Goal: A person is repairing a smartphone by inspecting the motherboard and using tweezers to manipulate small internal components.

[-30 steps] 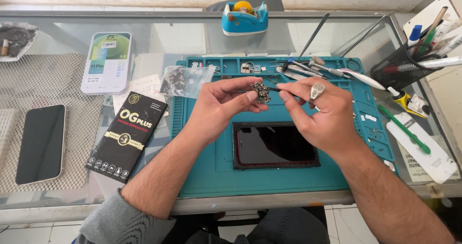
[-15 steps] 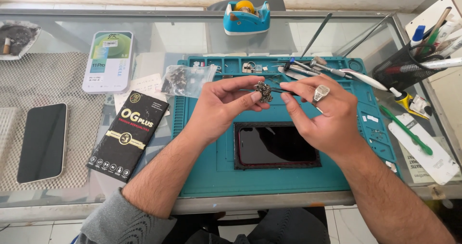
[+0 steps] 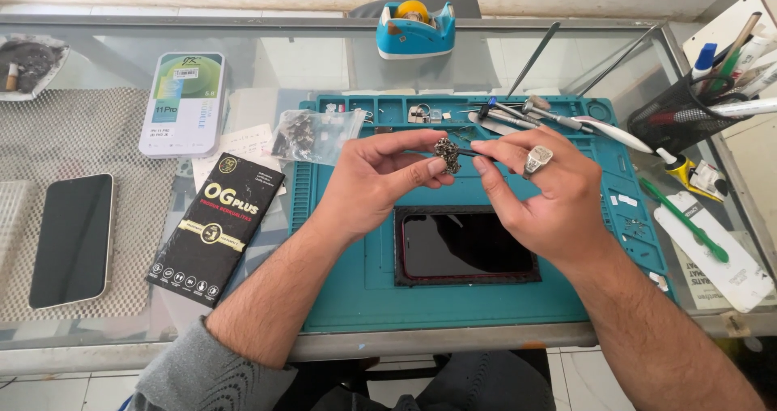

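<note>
Pinching a small dark metal part (image 3: 446,153) between thumb and forefinger, left hand (image 3: 380,180) raised above the teal work mat (image 3: 348,281), fingers closed on the piece. Right hand (image 3: 542,192) just beside it, thumb and forefinger clasped on thin tweezers (image 3: 468,149) whose tip touches the same part; broad silver ring (image 3: 537,161) on one finger. Part held in the air over the mat's upper middle, above a phone frame with dark screen (image 3: 467,245) lying flat on the mat. Clear bag of small parts (image 3: 312,134) near the mat's upper left corner. Black retail box (image 3: 216,226) and white boxed screen protector (image 3: 184,103) off to the left on the glass table (image 3: 267,46); dark phone (image 3: 73,239) further left on a mesh pad. Blue tape dispenser (image 3: 415,29) at the far edge. Mesh cup of pens and tools (image 3: 688,111) at right, green plastic pry tool (image 3: 684,219) below it.
</note>
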